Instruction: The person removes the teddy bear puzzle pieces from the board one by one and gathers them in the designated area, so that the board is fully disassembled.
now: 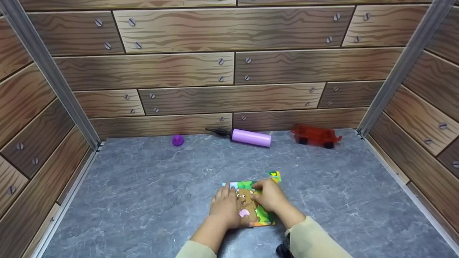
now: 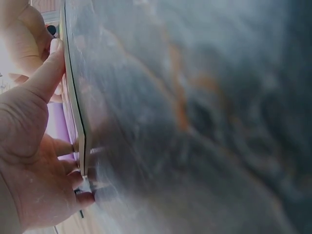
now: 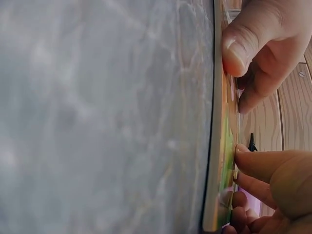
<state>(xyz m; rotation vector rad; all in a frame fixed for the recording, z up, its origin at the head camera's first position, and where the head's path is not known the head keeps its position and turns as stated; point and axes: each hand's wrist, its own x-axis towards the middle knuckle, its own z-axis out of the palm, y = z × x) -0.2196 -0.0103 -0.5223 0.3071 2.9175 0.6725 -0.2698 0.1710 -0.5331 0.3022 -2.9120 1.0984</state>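
Observation:
A flat picture puzzle of a brown bear on green lies on the grey surface, its thin board edge showing side-on in the left wrist view. My left hand rests over its left side, fingers extended, with the thumb on the near part. At the upper right of the picture my right hand has bent fingers, thumb and index pinching a puzzle piece that they largely hide. Just beyond that hand is a small green and yellow puzzle piece, outside the main picture.
Along the back wall are a purple knob-like toy, a lilac hand pump with a black nozzle, and a translucent red toy wagon. Wood-patterned panels enclose the surface at the back and sides.

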